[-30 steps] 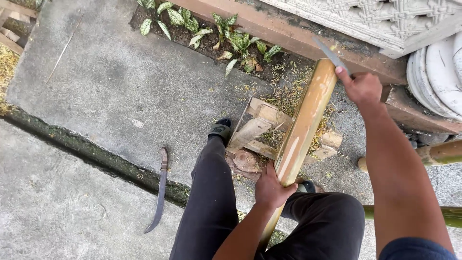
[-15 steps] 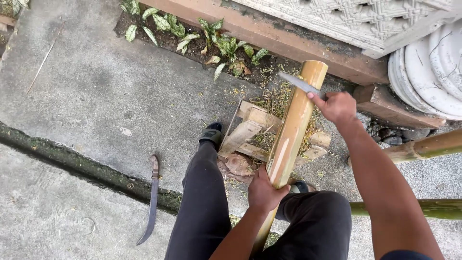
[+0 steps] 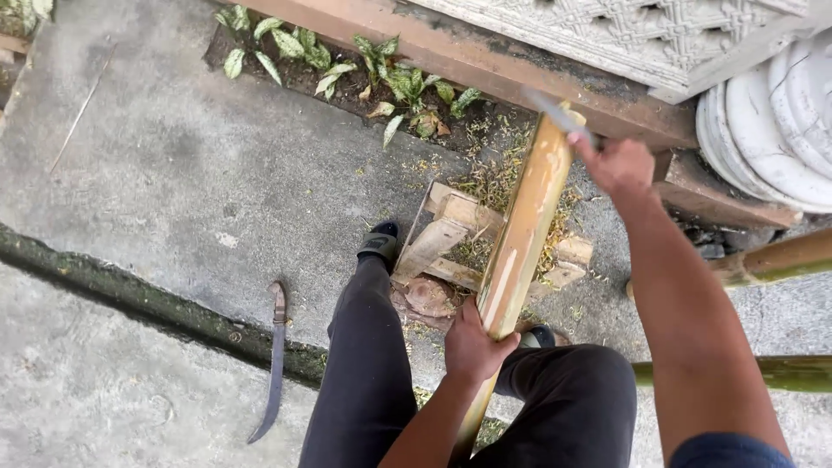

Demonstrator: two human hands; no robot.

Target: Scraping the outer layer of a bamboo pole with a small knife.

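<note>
A thick yellow bamboo pole [image 3: 524,234] slants from between my knees up to the far end near the wall. My left hand [image 3: 475,342] grips its lower part. Gripped in my right hand [image 3: 620,165] is a knife [image 3: 559,114], whose blade lies across the pole's top end. The pole rests over a small wooden block frame [image 3: 451,238] on the concrete. My black trousers and dark shoe [image 3: 380,243] are below.
A curved sickle-like blade [image 3: 270,364] lies on the concrete left of my leg. Two more bamboo poles [image 3: 771,260] lie at right. White stacked discs [image 3: 780,121] lean at upper right. Small leafy plants [image 3: 381,74] grow along a brown wooden beam [image 3: 485,61].
My right hand brought the knife from above the pole's tip down onto its top end. The left hand kept its grip on the pole.
</note>
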